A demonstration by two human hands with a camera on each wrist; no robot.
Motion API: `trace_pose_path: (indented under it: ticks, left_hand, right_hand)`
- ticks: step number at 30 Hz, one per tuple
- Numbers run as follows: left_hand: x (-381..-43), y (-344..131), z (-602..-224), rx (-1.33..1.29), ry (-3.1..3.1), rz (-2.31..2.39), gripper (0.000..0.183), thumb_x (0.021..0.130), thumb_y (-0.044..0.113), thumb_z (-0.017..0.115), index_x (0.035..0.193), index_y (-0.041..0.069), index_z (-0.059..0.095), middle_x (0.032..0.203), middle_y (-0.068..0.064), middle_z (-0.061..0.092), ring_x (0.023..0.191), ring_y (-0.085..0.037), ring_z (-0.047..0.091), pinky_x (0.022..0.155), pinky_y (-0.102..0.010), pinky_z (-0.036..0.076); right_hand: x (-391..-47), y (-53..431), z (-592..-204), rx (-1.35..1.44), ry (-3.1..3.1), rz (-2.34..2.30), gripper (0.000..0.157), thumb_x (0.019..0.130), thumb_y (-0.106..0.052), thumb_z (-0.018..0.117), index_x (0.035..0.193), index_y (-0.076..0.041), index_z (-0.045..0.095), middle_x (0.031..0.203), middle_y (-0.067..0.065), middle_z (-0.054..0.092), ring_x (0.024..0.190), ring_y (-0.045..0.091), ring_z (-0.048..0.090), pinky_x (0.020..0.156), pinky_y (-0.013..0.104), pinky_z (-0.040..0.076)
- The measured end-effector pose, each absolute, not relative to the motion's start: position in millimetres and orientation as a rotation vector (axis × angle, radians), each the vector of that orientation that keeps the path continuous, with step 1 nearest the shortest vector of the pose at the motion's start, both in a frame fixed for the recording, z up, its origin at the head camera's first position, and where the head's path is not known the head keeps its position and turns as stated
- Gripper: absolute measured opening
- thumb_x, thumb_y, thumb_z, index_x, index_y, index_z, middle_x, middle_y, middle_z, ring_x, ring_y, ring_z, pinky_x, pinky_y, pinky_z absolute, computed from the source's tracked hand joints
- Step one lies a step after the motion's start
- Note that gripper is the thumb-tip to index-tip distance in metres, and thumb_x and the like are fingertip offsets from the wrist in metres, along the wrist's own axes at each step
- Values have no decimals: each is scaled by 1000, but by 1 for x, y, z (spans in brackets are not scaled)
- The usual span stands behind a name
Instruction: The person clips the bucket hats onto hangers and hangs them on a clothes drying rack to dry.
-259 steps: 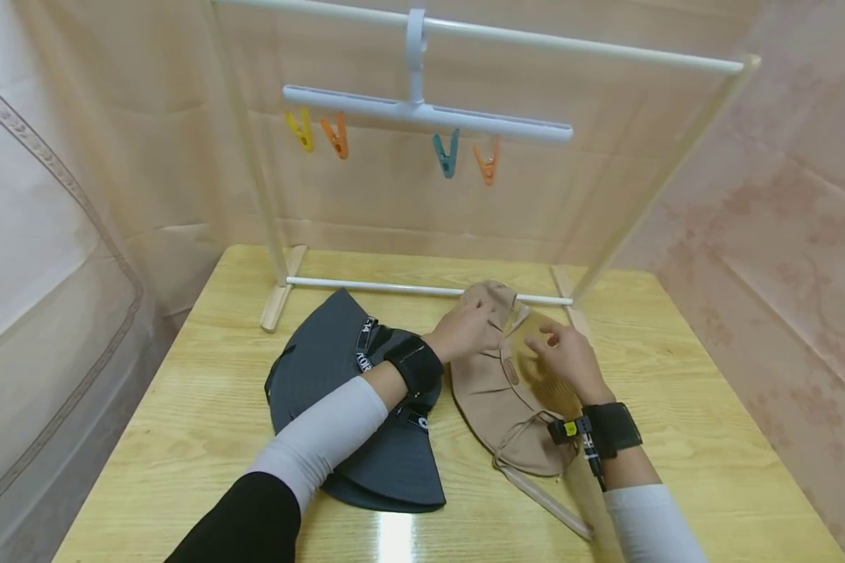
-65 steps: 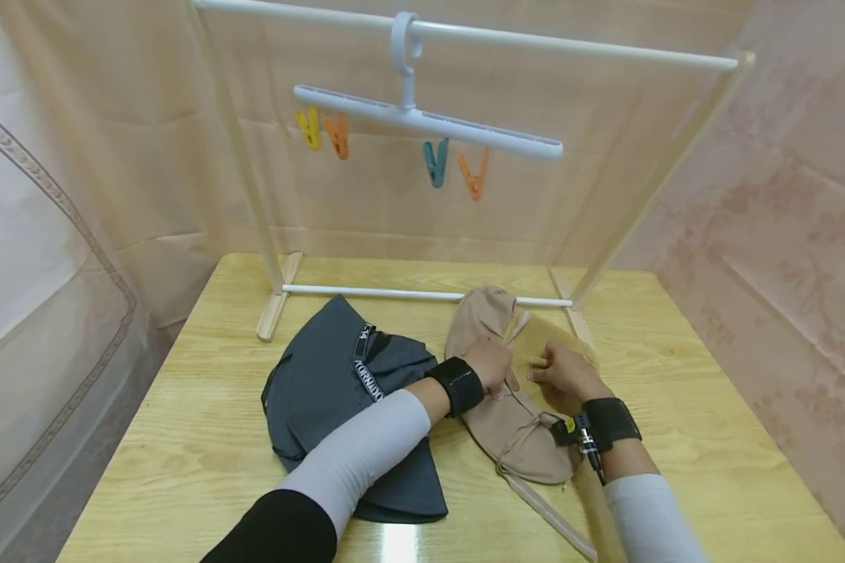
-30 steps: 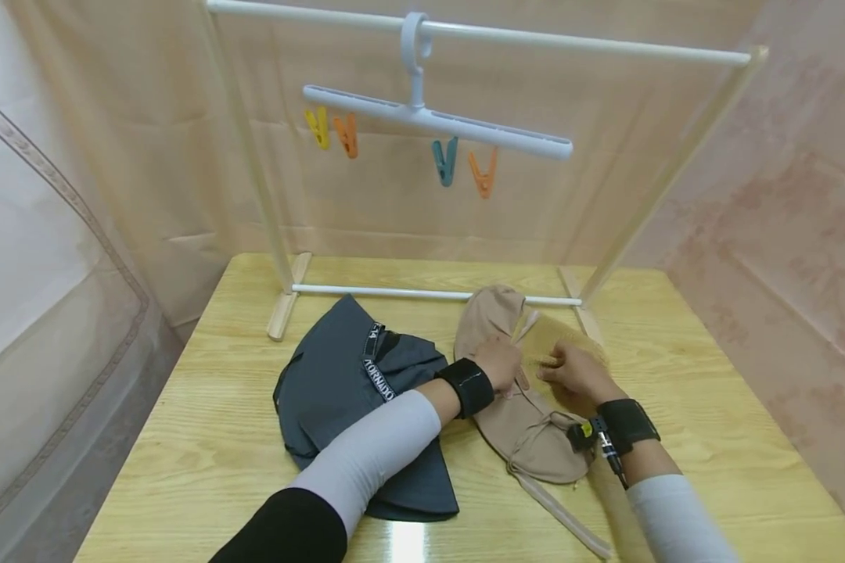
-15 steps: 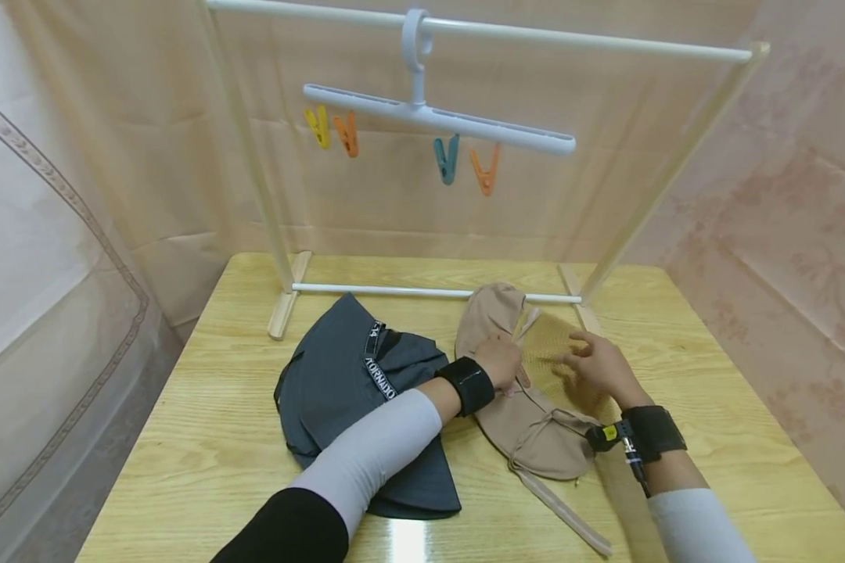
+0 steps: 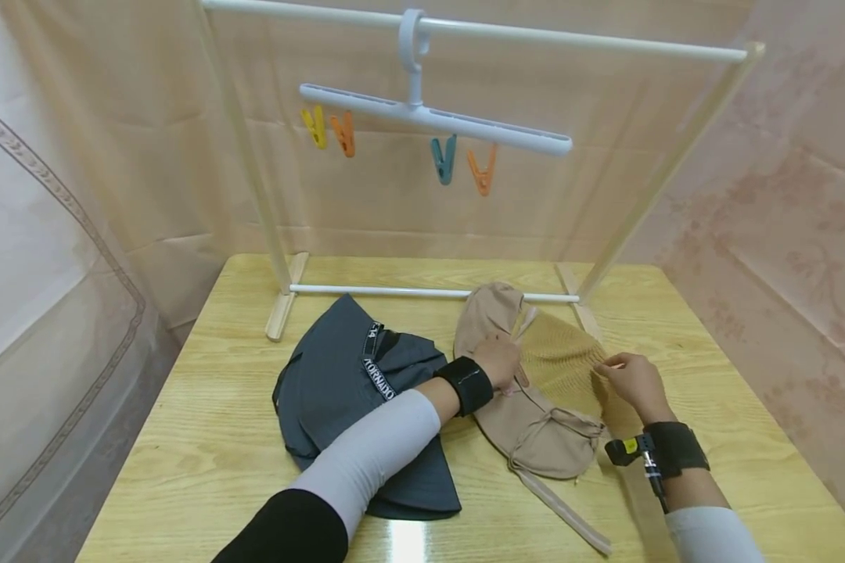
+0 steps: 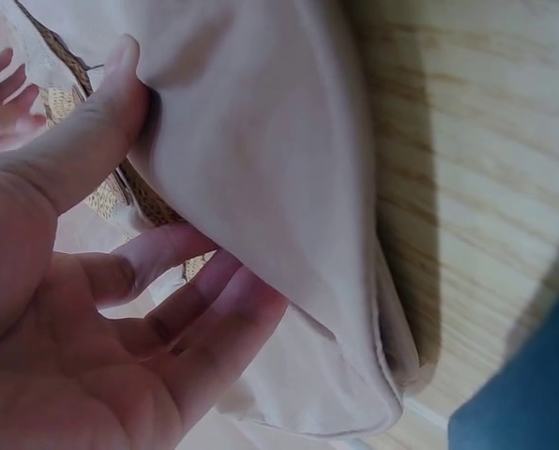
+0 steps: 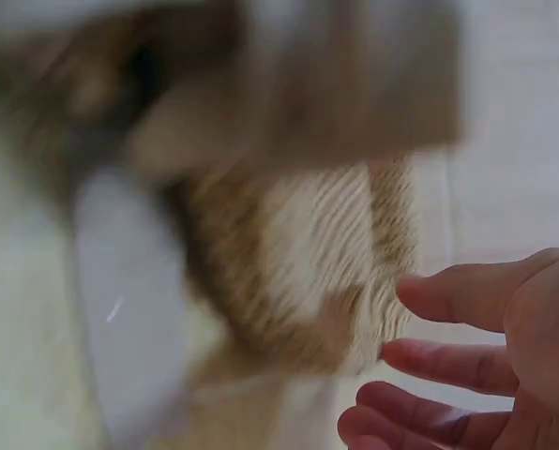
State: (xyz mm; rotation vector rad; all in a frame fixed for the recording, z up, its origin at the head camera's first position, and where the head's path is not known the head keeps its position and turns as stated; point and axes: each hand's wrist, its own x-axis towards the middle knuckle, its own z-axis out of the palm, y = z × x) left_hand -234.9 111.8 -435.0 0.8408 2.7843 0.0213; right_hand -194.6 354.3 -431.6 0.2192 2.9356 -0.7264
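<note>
A beige sun hat (image 5: 552, 453) with a tan woven mesh part (image 5: 559, 356) and thin tie straps lies on the table, right of centre. My left hand (image 5: 496, 360) holds its fabric brim; in the left wrist view the thumb lies over the fabric (image 6: 261, 141) and the fingers reach under its edge. At the mesh's right edge, my right hand (image 5: 637, 383) pinches the weave between thumb and fingertips. The right wrist view shows these fingertips right at the mesh (image 7: 326, 244), partly blurred. Beneath my left forearm lies a dark grey bucket hat (image 5: 324, 375) with a lettered band.
Behind the hats stands a rack with a white top rail (image 5: 577, 39) and a low crossbar (image 5: 380, 292). From the rail hangs a pale hanger (image 5: 493, 129) with several clothespins, including a yellow one (image 5: 314, 127) and a teal one (image 5: 444, 159). Curtains surround the table (image 5: 176, 469).
My right hand has moved right, from over the mesh to its outer edge, and the mesh is spread wider. Earlier, my left hand came down from the brim's far part to its middle.
</note>
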Motion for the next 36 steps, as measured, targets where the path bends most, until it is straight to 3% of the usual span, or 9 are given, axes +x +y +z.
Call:
trace_pose_path:
  ticks: [4, 9, 12, 16, 22, 28, 36]
  left_hand:
    - [-233, 112, -432, 839, 2783, -13, 28, 86, 33, 73, 110, 19, 70, 121, -9, 59, 107, -20, 54, 84, -29, 47]
    - [-234, 111, -432, 849, 2785, -25, 32, 86, 34, 73, 114, 18, 70, 124, -9, 59, 108, -20, 54, 87, -29, 48]
    - [-236, 110, -432, 863, 2784, -5, 25, 87, 33, 73, 107, 19, 71, 120, -7, 61, 103, -19, 52, 85, -27, 45]
    - [-235, 108, -431, 886, 2780, 30, 19, 88, 31, 71, 103, 20, 72, 110, -6, 60, 91, -17, 49, 78, -25, 41]
    - [-234, 108, -432, 876, 2776, 47, 17, 84, 32, 76, 87, 17, 68, 103, -7, 56, 85, -17, 45, 68, -25, 39]
    - [-234, 107, -430, 897, 2782, 34, 15, 88, 32, 71, 90, 18, 69, 103, -7, 57, 85, -17, 45, 73, -25, 38]
    - [-236, 110, -432, 842, 2790, 40, 21, 79, 33, 80, 87, 17, 69, 114, -9, 60, 97, -19, 54, 76, -28, 47]
  right_hand:
    - [-190, 362, -439, 300, 2906, -679, 49, 96, -29, 55, 115, 15, 59, 113, 37, 61, 94, 48, 61, 70, 46, 50]
    - [-188, 367, -445, 380, 2825, -791, 53, 96, -32, 55, 118, 16, 57, 80, 20, 65, 68, 26, 60, 57, 33, 44]
    - [-188, 367, -446, 384, 2774, -923, 54, 97, -31, 56, 121, 17, 55, 85, 22, 67, 66, 15, 61, 57, 30, 50]
    - [-188, 364, -448, 384, 2716, -1052, 52, 97, -27, 58, 122, 18, 55, 107, 31, 64, 73, 15, 66, 63, 31, 57]
    - [-190, 363, -450, 426, 2657, -1141, 53, 97, -30, 57, 121, 17, 56, 86, 12, 65, 70, 12, 62, 61, 28, 53]
    - [-194, 361, -449, 456, 2601, -1281, 52, 95, -30, 60, 116, 17, 60, 69, -5, 54, 66, 10, 53, 59, 26, 49]
    - [-195, 357, -447, 482, 2633, -1342, 48, 96, -32, 58, 115, 12, 61, 84, -7, 57, 78, 7, 52, 66, 23, 49]
